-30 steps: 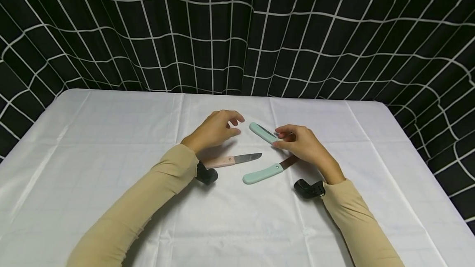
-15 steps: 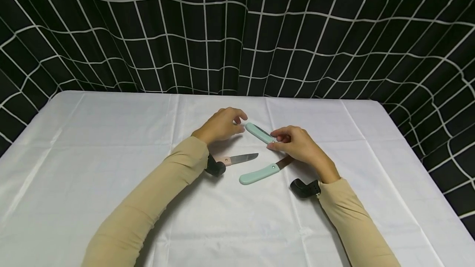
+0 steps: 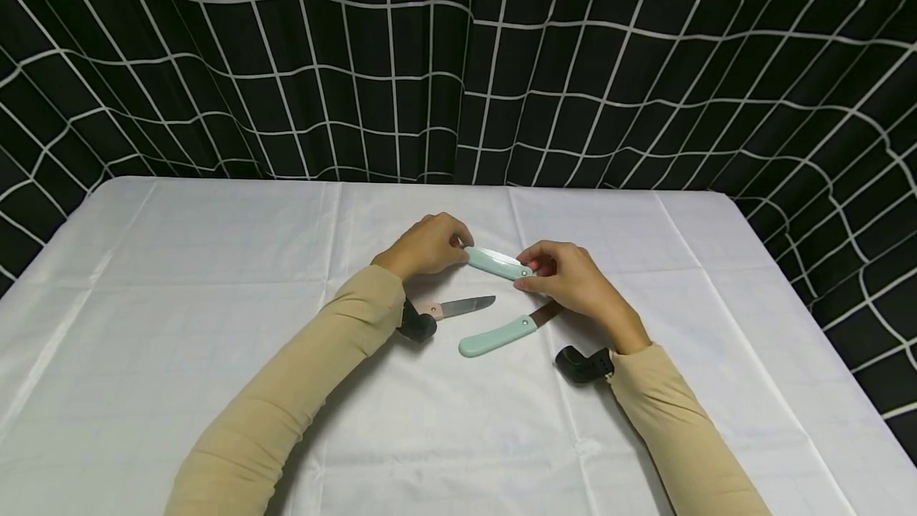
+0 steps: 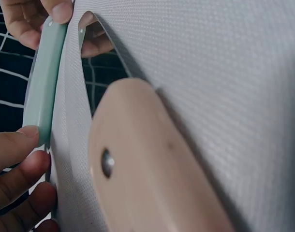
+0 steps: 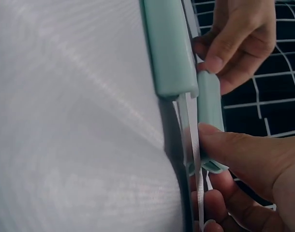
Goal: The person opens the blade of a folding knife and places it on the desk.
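Observation:
A mint-green folding knife [image 3: 494, 263] spans the gap between both hands, its blade lying along the handle. My left hand [image 3: 428, 244] pinches the handle's left end between thumb and fingers. At the riveted right end, my right hand [image 3: 576, 275] grips the same knife with thumb and fingertips. Nearer me, a second mint-green knife [image 3: 497, 338] lies unfolded, its blade tip hidden beneath the right hand. A pink-handled knife [image 3: 466, 306] also lies unfolded by the left wrist, which covers part of its handle; that handle [image 4: 133, 164] looms large in the left wrist view.
White cloth [image 3: 401, 436] with fold creases covers the table. Behind it hangs a black curtain [image 3: 358, 62] with a white grid. Black wrist cameras sit on both wrists, the left one [image 3: 418, 323] close to the pink handle.
My left hand has moved right and taken hold of the folding knife's left end. That knife now lies flatter across the view. The right hand keeps its grip; the two unfolded knives stay put.

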Tool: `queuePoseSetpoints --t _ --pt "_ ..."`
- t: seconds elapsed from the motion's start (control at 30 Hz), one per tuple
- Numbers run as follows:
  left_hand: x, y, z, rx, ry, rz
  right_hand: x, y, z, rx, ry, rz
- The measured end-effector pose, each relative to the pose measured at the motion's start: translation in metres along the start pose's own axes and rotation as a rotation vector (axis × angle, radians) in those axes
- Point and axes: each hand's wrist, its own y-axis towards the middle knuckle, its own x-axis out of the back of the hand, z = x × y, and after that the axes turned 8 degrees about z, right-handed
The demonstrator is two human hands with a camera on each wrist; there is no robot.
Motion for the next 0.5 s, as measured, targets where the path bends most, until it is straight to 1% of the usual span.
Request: queuePoseSetpoints --t 0.17,0.3,0.5 --pt "0.0001 -0.0001 0.0016 0.000 -0.018 -0.008 0.0007 -0.0004 0.0009 0.010 -0.010 -0.010" --pt "0.0009 -0.0014 0.0031 -0.021 -0.042 -0.011 0.0019 -0.0013 0.0015 0.026 -0.016 -0.023" --pt "0.0049 -0.0087 0.0046 -0.051 -0.078 -0.012 0.0031 -0.0022 0.0064 0.036 -0.014 -0.023"
